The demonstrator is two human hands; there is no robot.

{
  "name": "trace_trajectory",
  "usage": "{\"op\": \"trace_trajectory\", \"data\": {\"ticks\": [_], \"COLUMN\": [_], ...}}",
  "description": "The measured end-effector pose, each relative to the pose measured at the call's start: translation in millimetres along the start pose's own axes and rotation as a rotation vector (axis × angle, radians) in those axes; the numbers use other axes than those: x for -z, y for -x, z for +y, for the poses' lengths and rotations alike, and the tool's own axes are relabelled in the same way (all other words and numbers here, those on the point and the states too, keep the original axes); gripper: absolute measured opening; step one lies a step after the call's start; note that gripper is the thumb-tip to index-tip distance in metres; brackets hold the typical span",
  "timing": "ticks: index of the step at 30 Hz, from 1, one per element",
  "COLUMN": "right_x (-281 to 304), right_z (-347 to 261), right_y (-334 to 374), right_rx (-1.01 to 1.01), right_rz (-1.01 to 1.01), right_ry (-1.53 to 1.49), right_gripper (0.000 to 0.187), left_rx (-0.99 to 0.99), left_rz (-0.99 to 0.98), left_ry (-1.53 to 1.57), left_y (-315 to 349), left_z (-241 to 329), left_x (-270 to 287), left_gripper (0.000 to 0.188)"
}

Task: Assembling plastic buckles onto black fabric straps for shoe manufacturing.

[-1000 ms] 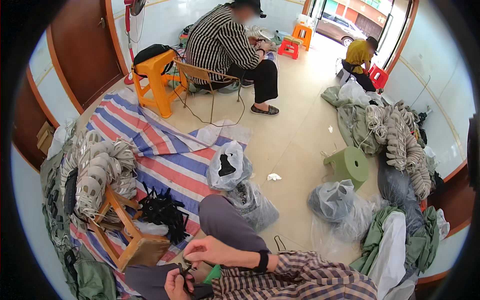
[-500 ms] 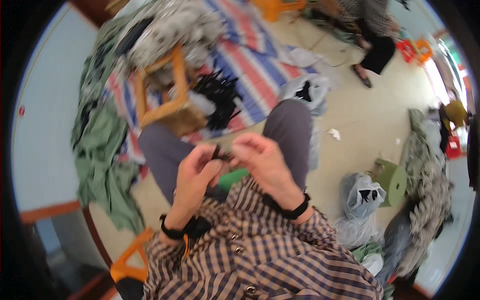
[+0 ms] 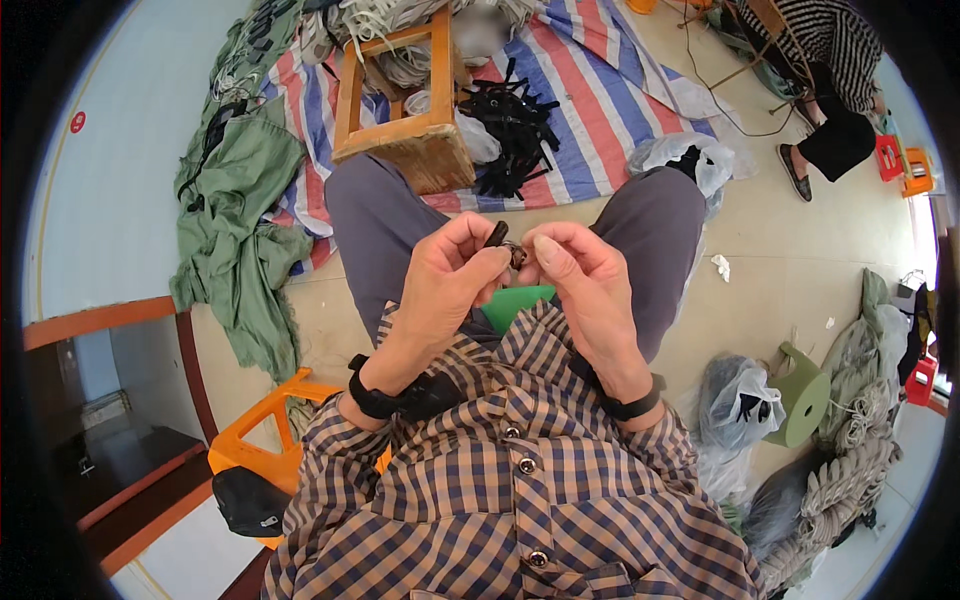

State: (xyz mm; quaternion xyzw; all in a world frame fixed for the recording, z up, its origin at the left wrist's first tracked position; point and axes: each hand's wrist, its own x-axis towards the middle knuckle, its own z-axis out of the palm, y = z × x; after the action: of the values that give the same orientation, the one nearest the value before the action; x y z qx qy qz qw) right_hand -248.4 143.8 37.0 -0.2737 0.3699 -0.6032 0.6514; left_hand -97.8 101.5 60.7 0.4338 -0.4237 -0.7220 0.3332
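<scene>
Above my lap, my left hand (image 3: 450, 275) pinches a short black strap (image 3: 497, 234) between thumb and fingers. A small dark metal ring or buckle (image 3: 516, 255) sits at its lower end, between my two hands. My right hand (image 3: 588, 285) is closed in a pinch at the other side of this metal piece, its fingertips touching or almost touching it. Whether it grips the metal or something smaller cannot be made out. Below the hands, a green thing (image 3: 515, 303) shows between my knees. A heap of similar short black straps (image 3: 512, 135) lies beyond my knees.
A striped sheet (image 3: 590, 110) covers the floor ahead, with an overturned wooden stool (image 3: 420, 150) on it. Green cloth (image 3: 235, 200) lies left, near an orange stool (image 3: 260, 425). Right are plastic bags (image 3: 735, 400) and a green stool (image 3: 797, 400). Another person's leg (image 3: 835, 145) shows far right.
The view has shifted, so my hands and the surroundings sit differently in it. Both hands stay close together at the strap, and the metal piece shows more sharply.
</scene>
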Motion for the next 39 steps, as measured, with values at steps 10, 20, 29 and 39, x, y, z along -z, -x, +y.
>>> {"op": "trace_trajectory", "data": {"ticks": [10,20,29,39], "right_x": [-3,23,26,22], "right_z": [5,1,5,18], "right_y": [0,-7,-6,-4], "right_rx": [0.047,-0.074,-0.118,-0.168], "right_rz": [0.058,0.024,-0.052,-0.079], "right_ry": [0.25,-0.004,0.017,0.007], "right_gripper": [0.018,0.017,0.018,0.017], "left_rx": [-0.053,-0.049,0.016,0.07], "left_rz": [-0.026,-0.139,-0.206,-0.231], "left_ry": [-0.021,-0.118,-0.193,-0.229], "left_y": [-2,6,8,11], "left_z": [-8,-15,-11,-17], "left_x": [3,13,16,28], "left_gripper": [0.006,0.019,0.016,0.012]}}
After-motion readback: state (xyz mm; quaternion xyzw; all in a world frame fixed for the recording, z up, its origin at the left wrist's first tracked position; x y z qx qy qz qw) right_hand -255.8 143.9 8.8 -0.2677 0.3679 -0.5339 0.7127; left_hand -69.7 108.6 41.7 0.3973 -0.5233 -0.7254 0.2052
